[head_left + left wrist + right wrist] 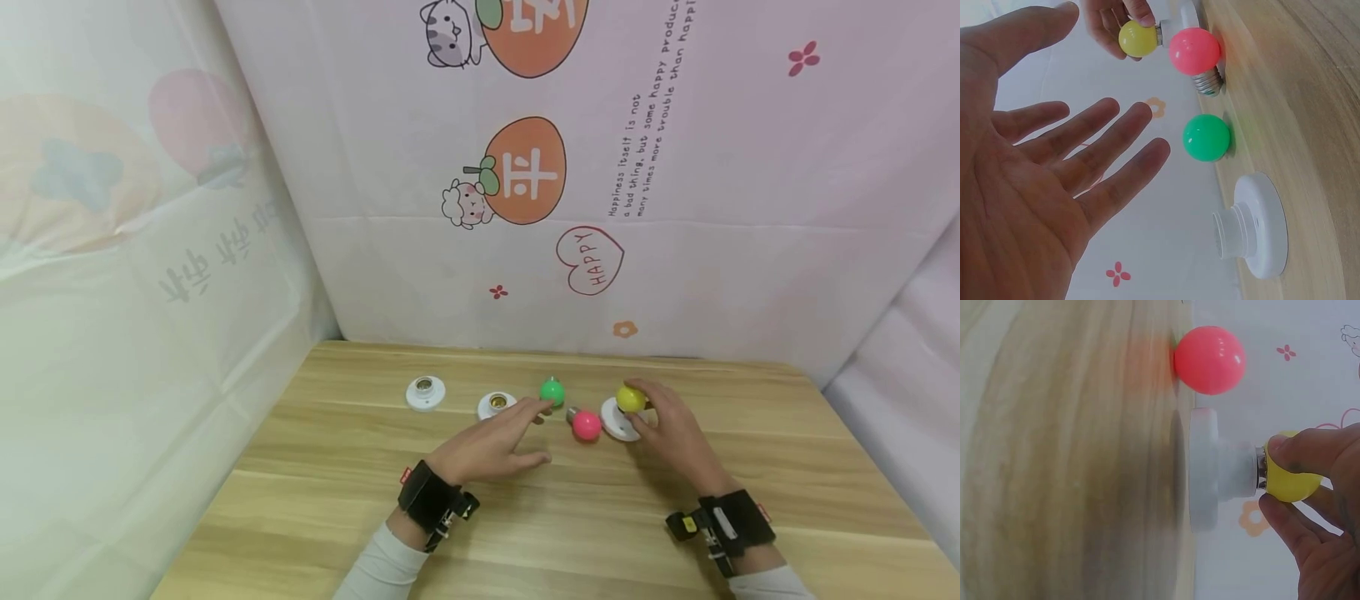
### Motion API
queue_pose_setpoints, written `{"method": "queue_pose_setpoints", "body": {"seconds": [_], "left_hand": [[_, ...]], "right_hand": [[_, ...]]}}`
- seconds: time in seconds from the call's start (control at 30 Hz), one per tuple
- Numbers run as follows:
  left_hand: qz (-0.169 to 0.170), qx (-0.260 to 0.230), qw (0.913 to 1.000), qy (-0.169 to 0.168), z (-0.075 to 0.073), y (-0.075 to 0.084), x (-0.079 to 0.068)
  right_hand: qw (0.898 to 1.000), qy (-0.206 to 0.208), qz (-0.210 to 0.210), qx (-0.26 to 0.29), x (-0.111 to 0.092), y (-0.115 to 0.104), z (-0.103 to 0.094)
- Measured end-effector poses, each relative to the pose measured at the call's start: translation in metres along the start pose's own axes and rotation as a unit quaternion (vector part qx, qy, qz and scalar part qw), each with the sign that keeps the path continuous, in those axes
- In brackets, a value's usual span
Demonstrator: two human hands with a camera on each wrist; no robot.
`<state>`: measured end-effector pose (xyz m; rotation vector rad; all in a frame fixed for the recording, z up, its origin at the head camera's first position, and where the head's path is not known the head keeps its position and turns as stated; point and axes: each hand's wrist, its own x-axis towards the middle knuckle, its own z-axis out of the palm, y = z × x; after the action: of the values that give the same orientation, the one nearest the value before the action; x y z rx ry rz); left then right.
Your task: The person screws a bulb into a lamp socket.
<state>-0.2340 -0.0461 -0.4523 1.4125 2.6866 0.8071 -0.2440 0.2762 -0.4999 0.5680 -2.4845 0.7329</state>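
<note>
Yellow bulb upright, base down at socket's mouth.
Right hand nearer, pinching it at ten o'clock; left hand farther off, spread, holding nothing.

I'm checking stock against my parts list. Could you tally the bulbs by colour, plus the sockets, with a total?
Yellow bulb: 1
Pink bulb: 1
Green bulb: 1
White sockets: 3
Total: 6
</note>
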Motion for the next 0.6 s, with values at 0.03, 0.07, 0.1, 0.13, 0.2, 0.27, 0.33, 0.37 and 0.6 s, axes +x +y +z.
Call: {"method": "queue_pose_setpoints", "body": {"seconds": [0.03, 0.07, 0.1, 0.13, 0.2, 0.27, 0.33, 0.37, 0.6], "left_hand": [[0.001, 0.0, 1.0, 0.0, 0.0001, -0.0002, -0.0001], [0.001, 0.0, 1.0, 0.0, 0.0, -0.0004, -0.0001], [0.002, 0.0, 1.0, 0.0, -0.0001, -0.0003, -0.0002], [0.002, -0.001, 1.0, 0.0, -0.0001, -0.0002, -0.0002], [0.001, -0.002, 1.0, -0.001, -0.0002, 0.0002, -0.0003], [0.0, -0.001, 1.0, -0.003, -0.0003, 0.0006, -0.0004], [0.0, -0.002, 1.0, -0.004, -0.0002, 0.0007, -0.0004], [0.0, -0.002, 1.0, -0.005, -0.0003, 0.0005, -0.0004], [0.005, -0.001, 1.0, -0.007, -0.0008, 0.0012, -0.0001]], "right_hand": [[1.0, -0.001, 0.001, 0.0, -0.0005, 0.0006, 0.0006], [1.0, -0.002, 0.001, 0.0, -0.0008, 0.0011, 0.0011], [1.0, -0.002, 0.0, 0.001, -0.0011, 0.0016, 0.0016], [1.0, -0.003, 0.0, 0.001, -0.0013, 0.0019, 0.0018], [1.0, -0.006, 0.0, 0.002, -0.0016, 0.0023, 0.0022], [1.0, -0.009, 0.001, 0.002, -0.002, 0.0027, 0.0026], [1.0, -0.013, 0.003, 0.003, -0.0024, 0.0031, 0.003], [1.0, -0.014, 0.004, 0.004, -0.0026, 0.0035, 0.0033], [1.0, -0.022, 0.011, 0.001, -0.0036, 0.0059, 0.0053]]}}
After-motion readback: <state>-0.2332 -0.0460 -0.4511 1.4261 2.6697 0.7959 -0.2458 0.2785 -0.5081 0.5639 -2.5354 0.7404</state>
